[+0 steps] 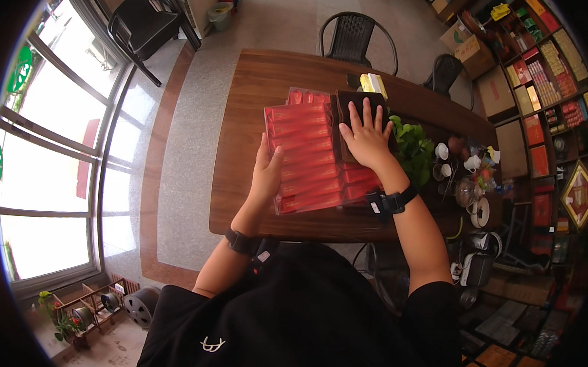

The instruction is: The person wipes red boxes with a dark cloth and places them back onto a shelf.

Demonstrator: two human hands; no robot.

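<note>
A: What is taking up the most room?

B: The long wooden surface (pixel 244 116). On its left part the red packs (pixel 301 159) are spreading out in clear wrapping, right in front of the person. A flat dark brown case (pixel 342 108) is sitting at their right side, apparently overlapping them.

A: And the hands?

B: The right hand (pixel 368 141) is lying flat on the case, its fingers spreading and gripping nothing. The left hand (pixel 266 172) is grasping the packs' left edge, thumb toward the upper face. Whether that edge is rising off the wood, I'm not able to tell.

A: How should the person be handling this?

B: By pressing evenly with the right palm, so the case isn't skidding, and by holding the left edge gently: the wrapping is looking slick and thin, and a hard pinch could be creasing it. Both hands should be working level, so the rows aren't bowing.

A: Where are the limits?

B: The surface's near edge is running close to the packs' lower end, so pulling bodyward is looking risky. Leftward, more wood is showing before the side edge. Rightward, a leafy plant (pixel 413 149) is crowding the case; a yellow-and-white packet (pixel 374 85) is standing just past its far end, and white cups (pixel 442 151) are standing beyond the leaves.
</note>
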